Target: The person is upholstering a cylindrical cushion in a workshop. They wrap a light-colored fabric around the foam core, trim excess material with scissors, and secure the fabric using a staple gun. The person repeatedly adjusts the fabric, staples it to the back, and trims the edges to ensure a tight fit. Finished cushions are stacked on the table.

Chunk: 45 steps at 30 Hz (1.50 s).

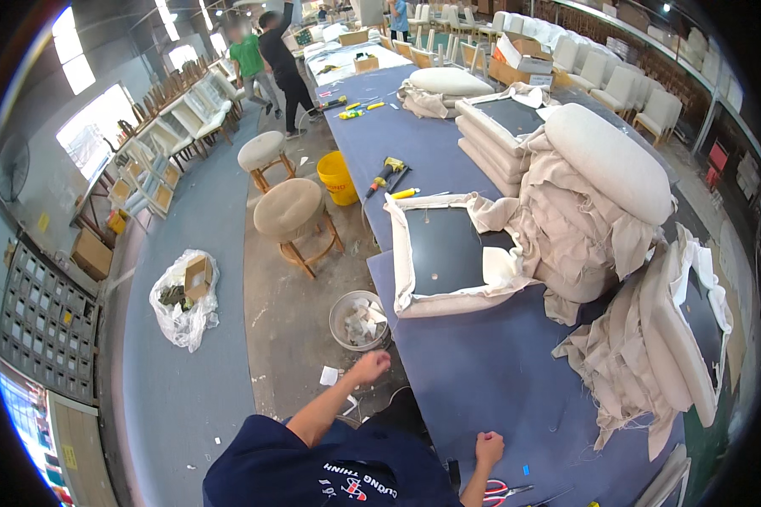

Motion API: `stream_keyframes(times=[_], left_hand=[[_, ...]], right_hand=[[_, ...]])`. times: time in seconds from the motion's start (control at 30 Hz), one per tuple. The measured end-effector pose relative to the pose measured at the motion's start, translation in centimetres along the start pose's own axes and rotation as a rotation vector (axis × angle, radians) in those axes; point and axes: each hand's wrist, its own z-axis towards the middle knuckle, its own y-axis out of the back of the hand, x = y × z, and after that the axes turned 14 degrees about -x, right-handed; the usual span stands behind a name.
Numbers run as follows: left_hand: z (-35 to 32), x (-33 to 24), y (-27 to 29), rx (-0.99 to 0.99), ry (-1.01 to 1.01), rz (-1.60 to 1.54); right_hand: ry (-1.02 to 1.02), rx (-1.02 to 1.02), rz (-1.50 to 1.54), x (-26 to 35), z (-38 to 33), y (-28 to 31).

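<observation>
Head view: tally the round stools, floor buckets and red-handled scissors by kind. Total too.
Round stools: 2 (nearer stool, farther stool)
Floor buckets: 2 (yellow bucket, pale bucket holding scraps)
Red-handled scissors: 1
Total: 5

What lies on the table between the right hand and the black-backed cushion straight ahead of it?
Just a bare stretch of blue table; the head view shows nothing between the right hand and the cushion.
</observation>
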Motion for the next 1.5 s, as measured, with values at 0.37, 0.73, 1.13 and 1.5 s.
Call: stream_keyframes(times=[0.37, 0.73, 1.13, 1.5], left_hand=[[-7.0, 15.7, 1.6, 0.522, 0.743, 0.266], [19.7, 14.5, 3.4, -0.239, 0.275, -0.468], [25.0, -9.0, -1.2, -0.209, 0.361, -0.236], [20.3, -13.7, 2.1, -0.218, 0.298, -0.494]], right_hand=[[-0.528, 0.414, 0.147, 0.5, 8.9, 0.2], [-0.427, 0.179, -0.121, -1.0, 7.5, -4.4], [-0.504, 0.008, -0.196, 4.4, 2.8, -2.6], [-0.255, 0.068, -0.172, 3.8, 4.3, -1.2]])
